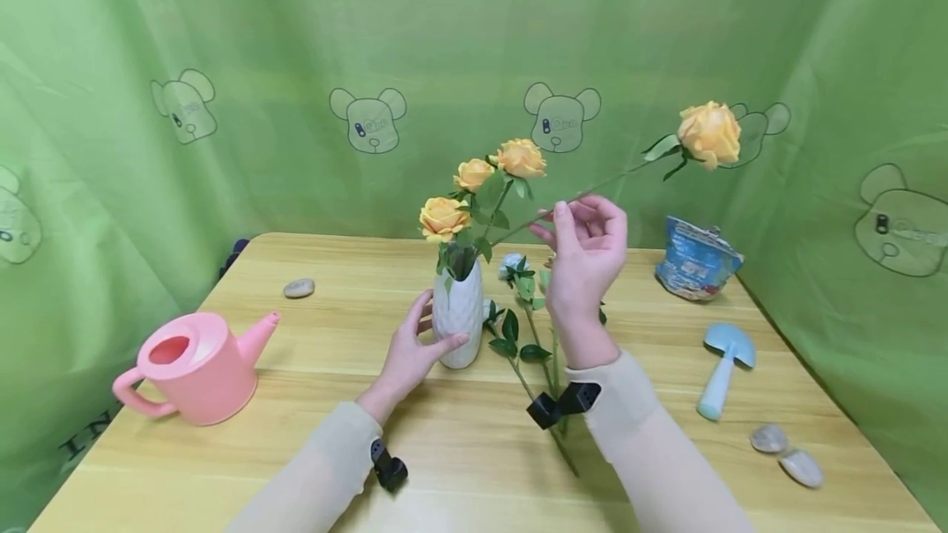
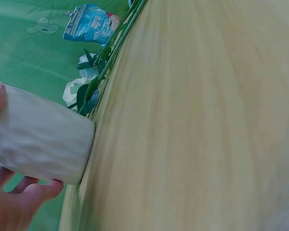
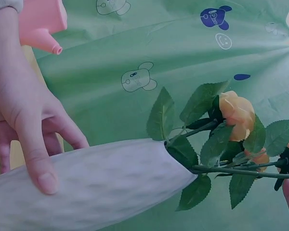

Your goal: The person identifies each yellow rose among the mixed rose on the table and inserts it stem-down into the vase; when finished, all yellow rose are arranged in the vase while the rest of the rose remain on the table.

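A white textured vase [image 1: 457,323] stands upright on the table, with several yellow-orange roses [image 1: 444,219] and their green leaves rising from its mouth. My left hand [image 1: 415,356] holds the vase around its lower body, thumb on the near side; the left wrist view shows fingers along the vase [image 2: 43,139] close to its base. Between thumb and fingers, my right hand [image 1: 588,257] pinches the stem of a yellow-orange rose [image 1: 708,136]. That stem slants from the vase mouth up to the right. In the right wrist view, the stem [image 3: 241,171] reaches the vase rim.
Pale flowers with leafy stems [image 1: 535,354] lie right of the vase, partly behind my right arm. A pink watering can [image 1: 203,377] and a stone [image 1: 299,288] are at left. To the right are a blue bag [image 1: 696,261], a light-blue hand shovel [image 1: 717,385] and two stones [image 1: 801,467].
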`<control>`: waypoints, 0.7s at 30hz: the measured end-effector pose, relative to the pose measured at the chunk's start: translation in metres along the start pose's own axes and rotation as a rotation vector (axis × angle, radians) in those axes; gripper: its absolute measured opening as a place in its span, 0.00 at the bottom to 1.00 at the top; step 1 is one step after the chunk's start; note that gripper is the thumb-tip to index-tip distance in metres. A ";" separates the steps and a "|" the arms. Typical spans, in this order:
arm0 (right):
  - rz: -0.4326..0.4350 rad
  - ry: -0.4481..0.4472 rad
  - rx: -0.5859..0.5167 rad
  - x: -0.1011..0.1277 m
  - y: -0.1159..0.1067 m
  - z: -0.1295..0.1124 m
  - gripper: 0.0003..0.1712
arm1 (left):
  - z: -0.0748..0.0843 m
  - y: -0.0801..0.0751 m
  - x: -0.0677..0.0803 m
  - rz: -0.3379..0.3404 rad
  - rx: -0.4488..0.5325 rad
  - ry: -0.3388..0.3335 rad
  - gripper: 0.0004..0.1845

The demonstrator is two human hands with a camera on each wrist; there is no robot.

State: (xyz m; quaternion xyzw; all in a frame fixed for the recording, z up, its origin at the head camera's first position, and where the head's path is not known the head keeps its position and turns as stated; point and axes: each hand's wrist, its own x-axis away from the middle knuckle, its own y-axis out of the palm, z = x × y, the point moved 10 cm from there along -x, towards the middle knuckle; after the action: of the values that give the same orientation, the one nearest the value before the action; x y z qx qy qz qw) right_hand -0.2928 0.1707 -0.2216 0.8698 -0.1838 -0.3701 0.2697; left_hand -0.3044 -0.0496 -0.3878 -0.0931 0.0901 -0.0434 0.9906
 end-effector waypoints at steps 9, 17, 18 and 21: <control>0.038 0.004 -0.012 -0.002 -0.003 0.001 0.14 | 0.002 0.000 0.000 0.004 -0.012 0.009 0.44; -0.053 0.025 0.049 0.008 0.006 0.016 0.13 | 0.000 0.000 0.000 0.001 -0.008 0.006 0.43; -0.063 0.028 0.061 0.009 0.007 0.019 0.13 | 0.000 0.000 -0.001 0.001 -0.006 0.007 0.43; -0.076 0.040 0.091 0.013 0.005 0.026 0.12 | -0.001 0.000 -0.001 0.001 -0.005 0.009 0.43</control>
State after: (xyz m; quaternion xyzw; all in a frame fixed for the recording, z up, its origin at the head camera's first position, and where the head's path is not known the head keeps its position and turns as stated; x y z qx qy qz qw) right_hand -0.3035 0.1513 -0.2407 0.8947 -0.1617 -0.3537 0.2195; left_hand -0.3056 -0.0496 -0.3890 -0.0953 0.0950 -0.0430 0.9900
